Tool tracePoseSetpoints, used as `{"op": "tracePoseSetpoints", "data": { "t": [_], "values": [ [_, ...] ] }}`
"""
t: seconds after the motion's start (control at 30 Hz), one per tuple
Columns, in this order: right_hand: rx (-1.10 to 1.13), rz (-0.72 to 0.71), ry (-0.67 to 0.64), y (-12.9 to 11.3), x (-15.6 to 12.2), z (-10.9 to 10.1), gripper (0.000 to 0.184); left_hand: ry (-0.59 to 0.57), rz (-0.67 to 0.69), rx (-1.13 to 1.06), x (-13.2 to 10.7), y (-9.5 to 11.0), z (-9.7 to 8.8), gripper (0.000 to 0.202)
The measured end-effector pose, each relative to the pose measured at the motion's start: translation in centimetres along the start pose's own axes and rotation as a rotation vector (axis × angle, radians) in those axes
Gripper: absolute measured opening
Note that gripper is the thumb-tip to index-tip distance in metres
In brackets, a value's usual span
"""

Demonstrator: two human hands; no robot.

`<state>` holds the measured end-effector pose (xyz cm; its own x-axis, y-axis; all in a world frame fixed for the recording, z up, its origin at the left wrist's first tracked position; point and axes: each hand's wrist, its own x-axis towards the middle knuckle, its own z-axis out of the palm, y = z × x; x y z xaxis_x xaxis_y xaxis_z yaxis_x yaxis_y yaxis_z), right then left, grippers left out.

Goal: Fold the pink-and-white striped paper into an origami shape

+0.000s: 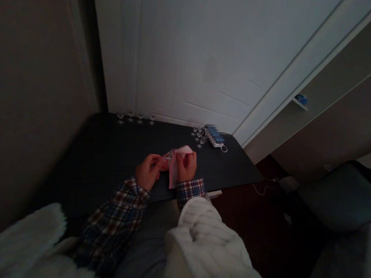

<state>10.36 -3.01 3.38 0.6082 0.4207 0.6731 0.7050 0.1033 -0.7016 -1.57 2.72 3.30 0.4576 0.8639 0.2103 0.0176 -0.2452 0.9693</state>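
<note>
Over the dark table, my two hands meet at a pink cloth (173, 176). My right hand (187, 166) is closed on the cloth, which hangs down below the fingers and bunches up pale at the top. A small stemmed glass (169, 156) shows between the hands, partly wrapped in the cloth. My left hand (147, 171) pinches the glass at its left end with thumb and fingers. Dim light hides the finer detail of the fingertips.
Along the back left edge of the dark table (108, 146) stand several small stemmed glasses (140, 119). More small glasses (198, 136) cluster at the back right, beside a blue and white pack (215, 135) with a loop. A white panel (185, 50) rises behind the table.
</note>
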Motion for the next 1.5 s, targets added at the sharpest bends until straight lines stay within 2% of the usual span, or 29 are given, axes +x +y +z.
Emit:
{"op": "tracePoseSetpoints", "data": {
  "t": [0.3,0.47,0.63,0.83,0.97,1.27,1.5],
  "values": [
    [0.027,-0.026,-0.004,0.5,-0.1,0.2,0.019,0.024,0.028,0.018,-0.1,0.1,-0.2,0.031],
    [0.071,-0.056,-0.022,0.4,-0.1,0.1,0.02,0.005,0.037,0.1,-0.2,0.7,-0.4,0.031],
    [0.045,-0.036,-0.015,0.2,-0.1,0.1,0.021,0.042,0.073,0.159,-0.1,0.9,-0.5,0.031],
    [0.054,-0.028,0.024,0.5,-0.2,0.3,0.021,-0.028,0.111,0.118,-0.2,0.7,-0.3,0.036],
    [0.07,-0.003,0.04,0.8,-0.3,0.5,0.023,-0.047,0.12,0.178,-0.2,0.2,-0.2,0.038],
    [0.058,-0.029,-0.041,-0.1,-0.2,0.1,0.018,0.0,0.105,0.193,0.1,-0.5,-0.1,0.033],
    [0.101,0.006,-0.02,-0.6,-0.3,-0.2,0.022,0.025,0.118,0.207,-0.5,0.5,-0.2,0.032]
  ]
}}
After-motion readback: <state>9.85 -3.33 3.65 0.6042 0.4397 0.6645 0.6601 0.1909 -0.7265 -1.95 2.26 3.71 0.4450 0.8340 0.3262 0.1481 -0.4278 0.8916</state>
